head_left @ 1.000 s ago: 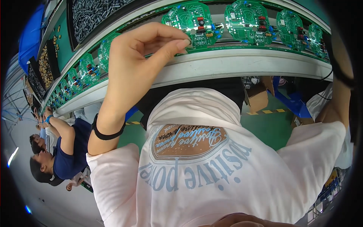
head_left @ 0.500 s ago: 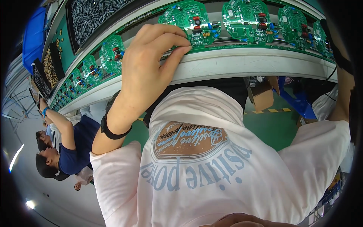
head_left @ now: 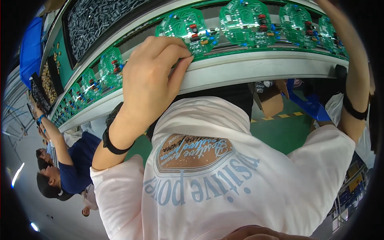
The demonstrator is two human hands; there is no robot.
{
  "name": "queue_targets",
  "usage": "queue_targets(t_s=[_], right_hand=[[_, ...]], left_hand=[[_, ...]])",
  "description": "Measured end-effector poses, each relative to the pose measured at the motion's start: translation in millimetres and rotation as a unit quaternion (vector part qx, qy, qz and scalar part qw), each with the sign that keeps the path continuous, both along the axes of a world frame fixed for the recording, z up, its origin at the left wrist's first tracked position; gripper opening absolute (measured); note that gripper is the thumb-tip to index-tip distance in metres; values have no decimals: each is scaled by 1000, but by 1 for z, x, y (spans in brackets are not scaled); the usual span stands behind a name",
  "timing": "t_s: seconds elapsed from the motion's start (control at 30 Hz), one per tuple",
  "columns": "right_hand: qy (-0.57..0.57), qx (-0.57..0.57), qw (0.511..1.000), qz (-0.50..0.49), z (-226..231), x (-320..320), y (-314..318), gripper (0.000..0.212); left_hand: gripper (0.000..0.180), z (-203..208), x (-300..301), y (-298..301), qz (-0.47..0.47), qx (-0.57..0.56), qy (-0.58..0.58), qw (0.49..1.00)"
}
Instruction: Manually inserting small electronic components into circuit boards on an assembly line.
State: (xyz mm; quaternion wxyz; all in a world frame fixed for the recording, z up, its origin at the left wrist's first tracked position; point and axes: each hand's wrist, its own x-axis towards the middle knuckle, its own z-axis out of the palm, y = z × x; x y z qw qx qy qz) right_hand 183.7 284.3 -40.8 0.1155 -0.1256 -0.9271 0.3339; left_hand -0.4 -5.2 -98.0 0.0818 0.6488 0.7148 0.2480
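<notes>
My left hand (head_left: 154, 78) is closed, with thumb and index finger pinching at the near edge of a green circuit board (head_left: 182, 26). Part of that board is hidden behind my knuckles. On it stand red, black, blue and orange components. To its right along the rail lies another round-lobed circuit board (head_left: 244, 24), with more of the same kind beyond. My right forearm (head_left: 356, 68) reaches up at the right side and leaves the picture at the top, so the right hand is out of sight.
A pale metal rail (head_left: 256, 66) runs along the boards' near side. Beyond it, a black tray (head_left: 100, 24) holds many small grey parts. A blue bin (head_left: 32, 48) and a box of yellowish parts (head_left: 50, 80) are at far left. A co-worker (head_left: 78, 156) works on the left.
The boards and my left hand appear slightly lower and further left as the view shifts. My right forearm has swung inward and upward at the right. The left fingers keep their pinch.
</notes>
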Motion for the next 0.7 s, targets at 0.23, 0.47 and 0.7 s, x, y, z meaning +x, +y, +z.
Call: queue_targets(t_s=[0.23,0.47,0.7], right_hand=[[-29,-326,934,-141,-11,23,-25,14],[13,-470,870,-148,-26,35,-28,16],[8,-319,940,-118,-26,33,-35,13]], left_hand=[[16,24,-3,17,-83,0,124,989],[16,44,-46,99,-89,61,175,979],[18,26,-73,197,-61,14,180,982]])
